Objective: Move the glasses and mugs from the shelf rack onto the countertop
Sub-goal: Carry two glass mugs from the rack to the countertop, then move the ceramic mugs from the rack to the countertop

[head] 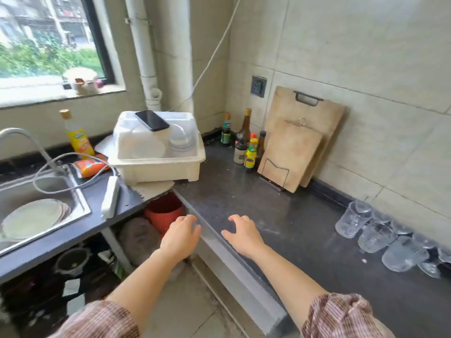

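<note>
Several clear glasses and glass mugs (380, 236) stand and lie clustered on the dark countertop (268, 215) at the right, close to the tiled wall. My left hand (181, 234) hovers just off the counter's front edge, fingers spread and holding nothing. My right hand (242, 231) is over the counter's front edge, fingers also apart and empty. Both hands are well to the left of the glasses. No shelf rack shows in this view.
A white dish box (158, 152) with a phone (151, 120) on its lid sits at the corner. Sauce bottles (246, 142) and two cutting boards (300, 142) lean at the back. A sink (41, 208) holding plates is left, beside a power strip (110, 196). Orange bucket (163, 211) below.
</note>
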Motion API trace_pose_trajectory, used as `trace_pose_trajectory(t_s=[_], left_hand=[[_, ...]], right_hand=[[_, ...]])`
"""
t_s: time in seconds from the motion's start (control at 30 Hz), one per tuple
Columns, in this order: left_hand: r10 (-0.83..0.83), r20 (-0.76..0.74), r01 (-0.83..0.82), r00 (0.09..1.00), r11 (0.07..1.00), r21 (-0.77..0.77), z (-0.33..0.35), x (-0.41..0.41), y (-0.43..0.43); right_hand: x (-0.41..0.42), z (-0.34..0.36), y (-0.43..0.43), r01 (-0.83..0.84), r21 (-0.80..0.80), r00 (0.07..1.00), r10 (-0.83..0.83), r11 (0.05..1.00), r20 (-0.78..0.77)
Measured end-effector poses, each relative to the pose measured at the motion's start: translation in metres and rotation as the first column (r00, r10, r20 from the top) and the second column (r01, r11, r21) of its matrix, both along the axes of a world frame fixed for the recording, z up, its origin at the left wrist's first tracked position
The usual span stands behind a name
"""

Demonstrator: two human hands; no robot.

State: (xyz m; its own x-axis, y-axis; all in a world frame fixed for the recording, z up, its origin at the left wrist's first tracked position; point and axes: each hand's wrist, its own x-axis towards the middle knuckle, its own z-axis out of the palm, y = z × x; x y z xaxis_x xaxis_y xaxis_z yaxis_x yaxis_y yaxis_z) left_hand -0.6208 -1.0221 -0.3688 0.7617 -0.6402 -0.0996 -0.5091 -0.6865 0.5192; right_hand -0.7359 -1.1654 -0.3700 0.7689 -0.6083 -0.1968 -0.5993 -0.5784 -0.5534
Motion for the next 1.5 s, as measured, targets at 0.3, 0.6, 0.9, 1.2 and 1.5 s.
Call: trace_pose_trajectory(t_s=[0.3,0.6,0.9,1.2,1.5], left_hand=[[0.375,0.114,-0.382,0.920,0.923,0.051,0.032,0.061,0.265],[0.639,0.190,-0.651,0.746,0.759,0.008,0.054,0.119,0.459],[0.831,0.146,-0.841,0.537,0.541,0.015,0.071,0.212,0.649],[0.940,0.090,-0.940,0.330,0.336,-0.062,0.088,0.291,0.793],[0.933,0.044,-0.923,0.358,0.361,-0.132,0.084,0.402,0.935]], right_hand=[[0.124,0.033,0.225,-0.459,-0.172,0.886,0.463,0.871,-0.020],[0.253,0.068,0.423,-0.734,-0.376,0.625,0.779,0.566,-0.048],[0.390,0.078,0.616,-0.842,-0.390,0.417,0.908,0.373,-0.032],[0.487,0.092,0.775,-0.885,-0.390,0.277,0.961,0.254,-0.003],[0.583,0.089,0.919,-0.882,-0.357,0.316,0.948,0.308,0.035]])
